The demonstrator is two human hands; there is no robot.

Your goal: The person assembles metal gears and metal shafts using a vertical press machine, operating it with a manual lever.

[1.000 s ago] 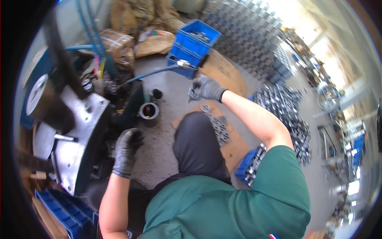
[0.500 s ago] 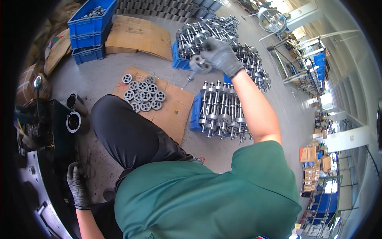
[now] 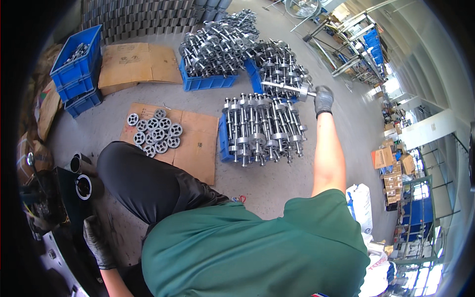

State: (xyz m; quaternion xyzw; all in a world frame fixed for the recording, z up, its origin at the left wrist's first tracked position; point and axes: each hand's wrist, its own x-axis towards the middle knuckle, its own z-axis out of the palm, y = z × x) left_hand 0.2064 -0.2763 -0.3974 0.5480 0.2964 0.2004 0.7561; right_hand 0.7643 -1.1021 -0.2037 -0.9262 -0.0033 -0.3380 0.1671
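Observation:
My right hand [image 3: 324, 99], in a grey glove, is closed on the end of a metal shaft with a thick disc [image 3: 303, 93] on it. That shaft lies nearly level, pointing left over a blue crate [image 3: 255, 75] piled with similar shafts. Closer to me, another blue crate [image 3: 224, 141] is heaped with upright rows of disc-bearing shafts [image 3: 264, 126]. At the lower left my left hand [image 3: 97, 242], also gloved, rests beside the dark machine [image 3: 59, 242], its fingers stretched out and holding nothing visible.
Several spoked metal wheels [image 3: 158, 134] lie on flat cardboard [image 3: 198, 148] ahead of my knee. Farther back stand a full crate of shafts [image 3: 210, 83], stacked blue bins [image 3: 74, 74] and more cardboard [image 3: 138, 64]. Metal cylinders [image 3: 85, 187] sit by the machine. White sacks [image 3: 361, 205] stand at right.
My right hand has swung right and toward me from above the far crate, carrying the shaft, which now lies more level. The whole view has shifted. My left hand stays by the machine.

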